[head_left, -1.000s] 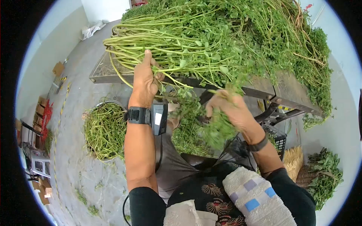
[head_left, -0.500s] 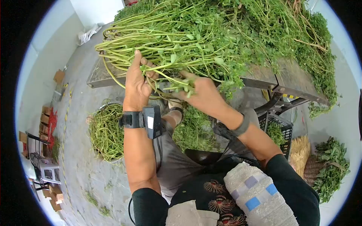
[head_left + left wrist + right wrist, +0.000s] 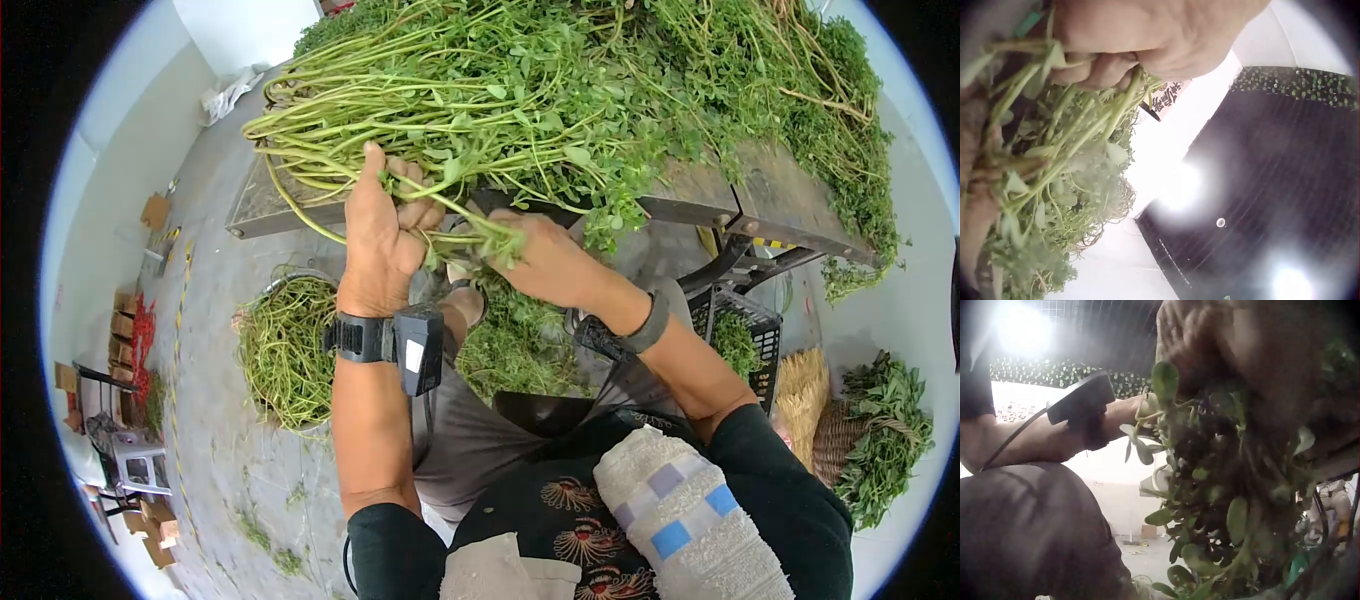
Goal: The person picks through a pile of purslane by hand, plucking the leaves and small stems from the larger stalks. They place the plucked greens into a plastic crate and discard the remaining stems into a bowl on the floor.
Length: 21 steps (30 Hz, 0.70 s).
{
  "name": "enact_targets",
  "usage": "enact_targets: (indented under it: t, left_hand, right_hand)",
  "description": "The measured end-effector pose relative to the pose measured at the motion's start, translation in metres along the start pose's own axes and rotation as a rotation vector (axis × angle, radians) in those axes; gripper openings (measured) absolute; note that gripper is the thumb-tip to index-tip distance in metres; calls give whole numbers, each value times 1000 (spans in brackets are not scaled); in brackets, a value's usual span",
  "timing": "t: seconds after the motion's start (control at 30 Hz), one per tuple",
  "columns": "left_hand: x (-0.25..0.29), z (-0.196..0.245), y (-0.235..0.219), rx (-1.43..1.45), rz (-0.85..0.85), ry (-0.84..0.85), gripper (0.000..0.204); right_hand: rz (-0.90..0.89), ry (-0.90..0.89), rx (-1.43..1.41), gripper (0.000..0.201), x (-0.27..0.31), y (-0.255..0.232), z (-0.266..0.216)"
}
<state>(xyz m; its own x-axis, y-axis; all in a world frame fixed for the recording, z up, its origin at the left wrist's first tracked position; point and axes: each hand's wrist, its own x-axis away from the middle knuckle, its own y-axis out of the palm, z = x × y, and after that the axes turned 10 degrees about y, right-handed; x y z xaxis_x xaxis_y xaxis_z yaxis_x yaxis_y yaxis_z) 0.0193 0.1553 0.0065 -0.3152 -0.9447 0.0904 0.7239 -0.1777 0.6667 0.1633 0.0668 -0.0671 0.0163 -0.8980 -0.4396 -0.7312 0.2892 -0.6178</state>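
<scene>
In the head view, my left hand (image 3: 385, 235) grips long green plant stems (image 3: 450, 200) at the table's near edge, thumb raised. To its right, my right hand (image 3: 550, 262) has its fingers curled round the leafy ends of these stems. Small rounded leaves (image 3: 1238, 519) hang beneath the right hand in the right wrist view. From the left wrist, the stems (image 3: 1082, 140) run slanting down from the left hand's curled fingers. Behind both hands, a large heap of the same greens (image 3: 560, 90) covers the table, its bare stems pointing left.
The dark-edged table (image 3: 690, 195) stands before me. A round basin (image 3: 268, 282) full of stems is on the floor at left. Leafy cuttings (image 3: 520, 340) lie between my legs. At right stand a black crate (image 3: 768, 350), a straw broom (image 3: 803, 385) and a wicker basket (image 3: 832, 445) of leaves.
My right hand moved from low on the right, where it held a leafy bunch, up and left to the stems at my left hand. The left hand still grips stems.
</scene>
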Motion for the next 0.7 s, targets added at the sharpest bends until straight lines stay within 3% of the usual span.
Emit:
enact_targets:
  t: [0.07,0.1,0.2,0.23,0.27,0.33,0.37,0.4,0.47,0.5,0.53,0.6,0.63,0.7]
  left_hand:
    - [1,-1,2,-59,46,6,32]
    - [2,-1,3,-66,42,3,32]
    - [-1,10,0,-19,-40,10,31]
    - [0,10,-3,0,-57,3,31]
    - [-1,9,-4,2,-54,-1,31]
    - [-4,8,-7,64,-128,-80,31]
    - [-5,6,-9,60,-125,-82,31]
    - [-6,6,-9,93,-134,-96,31]
    - [-7,6,-7,122,-149,-108,31]
    - [-6,5,-6,160,-112,-136,30]
    - [-6,4,-5,198,-73,-165,30]
    - [-5,3,-5,207,-64,-160,30]
    - [-4,4,-4,192,-54,-156,30]
    - [-3,4,-5,183,-38,-150,30]
  right_hand:
    - [-119,342,156,11,3,-5,-12]
    - [-141,566,20,13,-3,-8,-15]
    - [49,572,11,18,21,-12,2]
    - [36,411,345,25,36,-15,2]
    - [33,415,345,25,40,-12,2]
    - [19,556,-509,39,36,-12,-9]
    - [-31,583,-576,49,36,-12,-9]
    - [-29,585,-581,49,33,-15,-10]
    - [-195,569,-576,48,25,-19,-15]
    - [-224,452,-667,45,24,-3,-3]
    - [-223,451,-668,45,23,4,-1]
    - [-318,312,-424,42,23,14,0]
    - [-355,419,-455,41,25,13,-2]
    - [-368,452,-550,40,31,6,-3]
